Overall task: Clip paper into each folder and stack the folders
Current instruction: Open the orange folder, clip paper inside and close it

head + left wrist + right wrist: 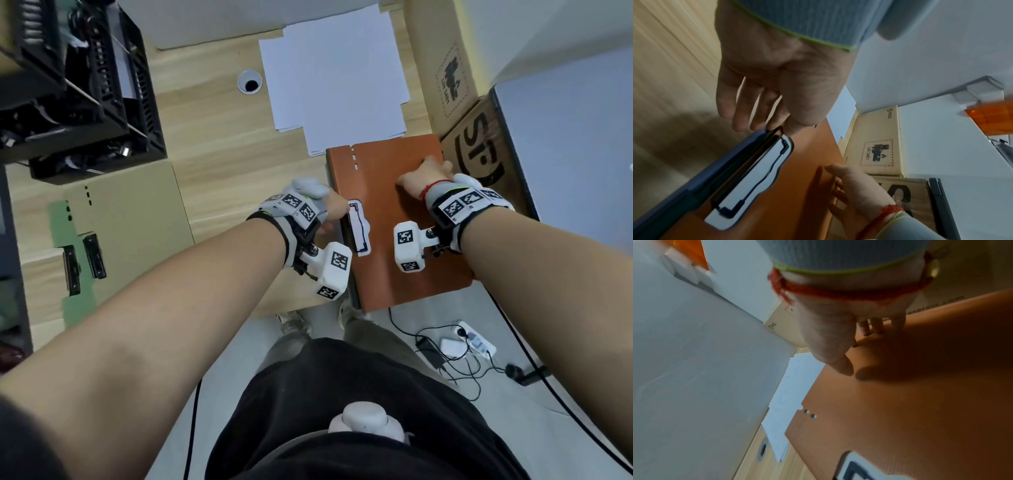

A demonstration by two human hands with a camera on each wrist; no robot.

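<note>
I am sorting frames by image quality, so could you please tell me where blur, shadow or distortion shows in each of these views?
Head view: wide-angle bending at the edges, the orange folder fairly sharp. Left wrist view: the desk streaked with blur, and a dark shadow lies on it beside the left hand. Right wrist view: the right hand soft and close, casting a shadow on the folder.

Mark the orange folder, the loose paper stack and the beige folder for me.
orange folder (387, 192): head view, bare middle of its closed cover.
paper stack (335, 75): head view, centre of the top white sheet.
beige folder (137, 212): head view, middle of its cover, left on the desk.
</note>
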